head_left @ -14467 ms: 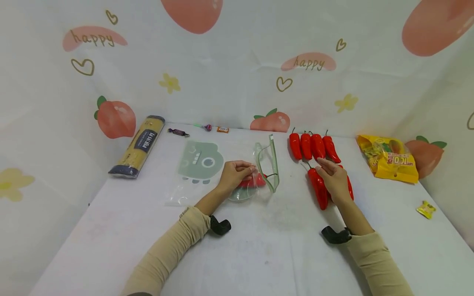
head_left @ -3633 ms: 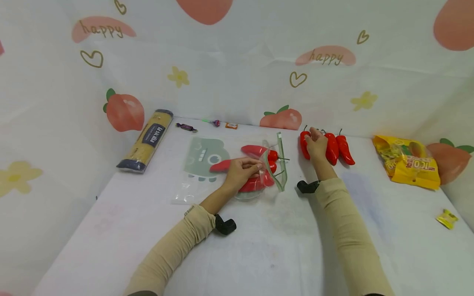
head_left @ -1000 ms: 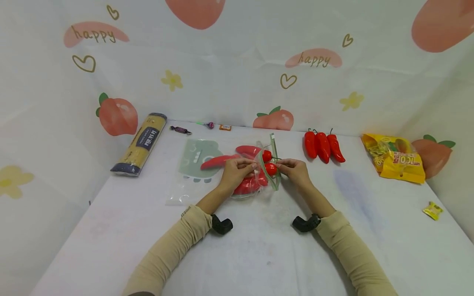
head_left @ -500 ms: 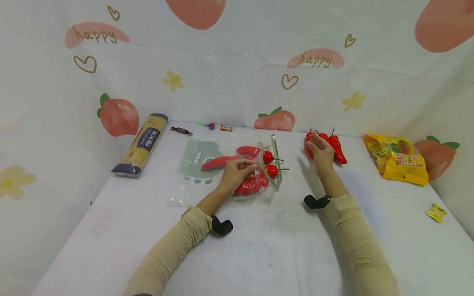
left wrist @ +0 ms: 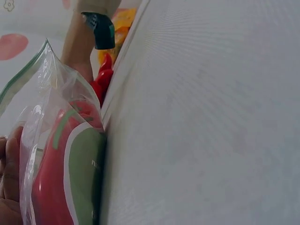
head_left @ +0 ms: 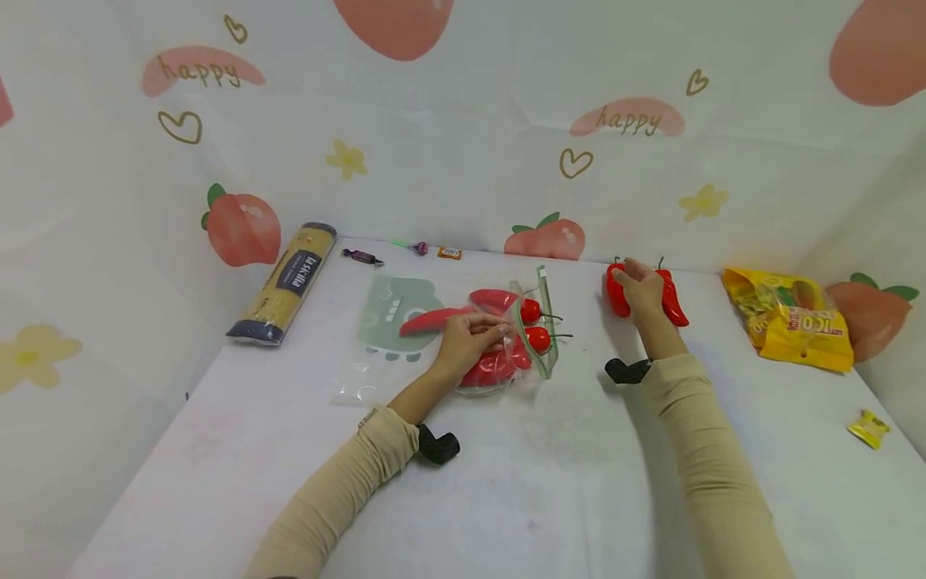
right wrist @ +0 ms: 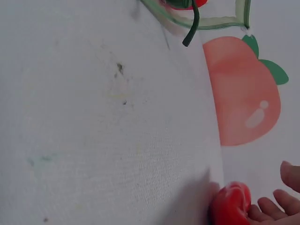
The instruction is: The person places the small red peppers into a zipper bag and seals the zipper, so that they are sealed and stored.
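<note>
Looks like they're on the grabbing step: left hand [head_left: 465, 347] is pinching the clear bag [head_left: 391, 310] near its open end, half-curled right hand [head_left: 644, 297] is touching the loose peppers [head_left: 674, 304] by the backdrop [head_left: 448, 153], can't tell if it's gripping. Next move's probably calling for a firm pinch. Those peppers are looking glossy red.

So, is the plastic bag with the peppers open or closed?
Open: the bag gapes at its green edge, where two pepper stems poke out.
</note>
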Motion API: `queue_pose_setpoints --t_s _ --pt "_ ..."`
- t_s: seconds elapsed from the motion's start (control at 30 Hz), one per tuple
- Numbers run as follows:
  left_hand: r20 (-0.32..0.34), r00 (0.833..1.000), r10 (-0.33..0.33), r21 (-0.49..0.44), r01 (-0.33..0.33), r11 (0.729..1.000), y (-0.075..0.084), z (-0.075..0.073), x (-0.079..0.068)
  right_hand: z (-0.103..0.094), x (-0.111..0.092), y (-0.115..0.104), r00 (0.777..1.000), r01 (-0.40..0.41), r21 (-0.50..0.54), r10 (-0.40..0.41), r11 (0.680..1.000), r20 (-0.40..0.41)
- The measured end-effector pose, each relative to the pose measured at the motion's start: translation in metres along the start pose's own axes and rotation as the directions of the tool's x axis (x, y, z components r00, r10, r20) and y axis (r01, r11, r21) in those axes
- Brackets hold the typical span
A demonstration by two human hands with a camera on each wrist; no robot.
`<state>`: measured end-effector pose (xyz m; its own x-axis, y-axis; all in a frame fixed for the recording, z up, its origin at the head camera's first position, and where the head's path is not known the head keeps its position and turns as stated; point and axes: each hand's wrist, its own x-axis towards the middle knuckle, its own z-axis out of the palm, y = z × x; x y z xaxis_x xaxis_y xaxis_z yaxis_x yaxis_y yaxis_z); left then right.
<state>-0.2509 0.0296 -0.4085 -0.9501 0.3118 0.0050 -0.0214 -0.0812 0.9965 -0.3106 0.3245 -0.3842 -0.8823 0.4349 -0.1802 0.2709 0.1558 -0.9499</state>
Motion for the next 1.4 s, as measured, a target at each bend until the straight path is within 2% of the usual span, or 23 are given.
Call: queue_pose_setpoints --t_s 0.4,0.57,0.77,0.97,1.07,1.23,1.3,1.4 --pt "0.001 1.0 0.004 -0.007 -0.004 1.0 0.0 0.0 -0.002 0.006 0.009 0.012 0.997 0.044 -0.042 -0.047 0.998 -0.068" --pt "0.004 1.0 -0.004 -0.006 0.004 1.0 0.0 0.001 -0.001 0.003 0.012 0.015 0.999 0.027 -0.121 -0.031 0.992 -0.037" --pt "0.007 1.0 0.0 -0.004 0.0 1.0 0.0 0.001 -0.002 0.004 0.011 0.014 0.995 -0.075 -0.203 0.087 0.976 0.055" --pt "0.002 1.0 0.006 -0.011 -0.006 1.0 -0.001 0.002 -0.002 0.007 0.004 0.015 0.991 -0.079 -0.244 0.103 0.966 0.087" --pt "-0.006 1.0 0.006 0.0 -0.006 1.0 -0.002 0.002 -0.003 0.01 -0.001 0.014 0.991 -0.101 -0.181 0.116 0.978 0.074" --pt "0.003 1.0 0.008 0.013 -0.008 1.0 -0.002 0.002 -0.003 0.016 -0.017 0.007 0.989 -0.14 0.056 0.136 0.989 0.065" --pt "0.01 1.0 0.014 0.007 -0.014 1.0 -0.002 0.002 -0.003 0.018 -0.027 0.002 0.986 -0.156 0.174 0.142 0.972 0.089" --pt "0.013 1.0 0.02 -0.004 -0.02 1.0 -0.002 0.002 -0.002 0.021 -0.045 -0.006 0.98 -0.177 0.342 0.133 0.923 0.149"
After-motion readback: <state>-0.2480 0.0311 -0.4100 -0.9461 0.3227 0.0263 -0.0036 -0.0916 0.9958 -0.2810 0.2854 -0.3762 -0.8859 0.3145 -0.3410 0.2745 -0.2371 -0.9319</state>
